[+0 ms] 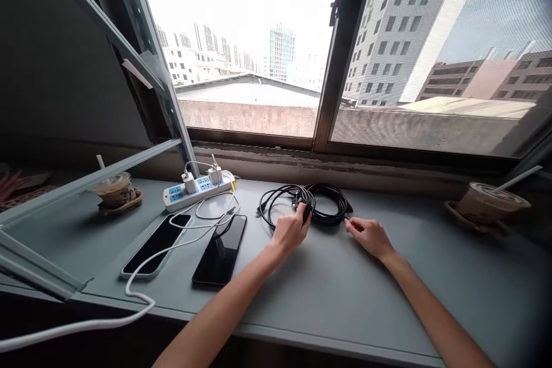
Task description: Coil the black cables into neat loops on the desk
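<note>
My left hand (291,229) is closed around part of a coiled black cable (276,188), with a black plug or tie area near its fingers that I cannot make out well. A second coiled black cable (330,219) lies on the grey table just to the right, its loops touching or overlapping the first. Close to that coil's right side, where a connector end shows, rests my right hand (366,236). Its fingers are curled together, and anything pinched at the fingertips is too small to tell.
Left of the coils lie a black phone (222,250) and a phone in a pale case (157,246). White cables run across them from a white power strip (198,188). Drink cups stand at left (115,190) and right (487,207). A metal-framed glass panel (99,184) crosses the left; a window backs the table.
</note>
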Tool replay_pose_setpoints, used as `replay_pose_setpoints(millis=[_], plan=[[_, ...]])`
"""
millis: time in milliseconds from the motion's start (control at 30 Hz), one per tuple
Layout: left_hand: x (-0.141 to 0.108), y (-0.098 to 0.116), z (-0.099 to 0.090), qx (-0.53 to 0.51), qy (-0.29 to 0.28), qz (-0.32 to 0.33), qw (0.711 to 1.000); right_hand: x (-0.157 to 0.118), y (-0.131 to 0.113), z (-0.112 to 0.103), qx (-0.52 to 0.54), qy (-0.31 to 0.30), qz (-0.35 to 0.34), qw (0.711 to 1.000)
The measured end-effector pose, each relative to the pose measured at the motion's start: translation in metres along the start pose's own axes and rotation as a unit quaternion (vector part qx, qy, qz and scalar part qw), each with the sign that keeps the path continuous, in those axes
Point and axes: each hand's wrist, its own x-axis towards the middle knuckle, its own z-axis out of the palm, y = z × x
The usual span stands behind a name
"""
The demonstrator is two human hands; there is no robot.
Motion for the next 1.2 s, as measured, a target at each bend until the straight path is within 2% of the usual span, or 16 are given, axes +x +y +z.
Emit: replay_pose_setpoints(millis=[167, 333, 433, 533, 633, 733, 867, 1033, 1133, 1200], plan=[[-0.003, -0.002, 0.002, -0.009, -0.012, 0.009, 1.0, 0.0, -0.004, 0.0, 0.004, -0.005, -0.005, 1.0], [0.001, -0.006, -0.001, -0.033, 0.011, -0.024, 0.999, 0.0, -0.009, 0.003, 0.012, -0.003, -0.019, 1.0], [0.003, -0.009, -0.005, -0.062, 0.047, -0.053, 0.996, 0.0, -0.012, 0.004, 0.023, -0.001, -0.026, 0.999], [0.005, -0.011, -0.011, -0.111, 0.107, -0.093, 0.984, 0.0, -0.015, 0.003, 0.04, 0.009, -0.025, 0.999], [0.009, -0.015, -0.021, -0.191, 0.17, -0.125, 0.959, -0.001, -0.019, 0.0, 0.063, 0.017, -0.027, 0.997], [0.018, -0.016, -0.037, -0.297, 0.214, -0.135, 0.921, 0.0, -0.029, -0.003, 0.089, 0.021, -0.044, 0.995], [0.035, -0.005, -0.067, -0.424, 0.239, -0.102, 0.867, 0.012, -0.059, -0.018, 0.11, 0.033, -0.083, 0.99], [0.048, 0.034, -0.117, -0.54, 0.204, 0.003, 0.817, 0.043, -0.126, -0.069, 0.124, 0.105, -0.072, 0.984], [0.048, 0.059, -0.142, -0.535, 0.21, 0.031, 0.818, 0.057, -0.164, -0.102, 0.219, 0.109, -0.074, 0.967], [0.047, 0.07, -0.154, -0.549, 0.194, 0.031, 0.813, 0.062, -0.183, -0.115, 0.301, 0.094, -0.092, 0.944]])
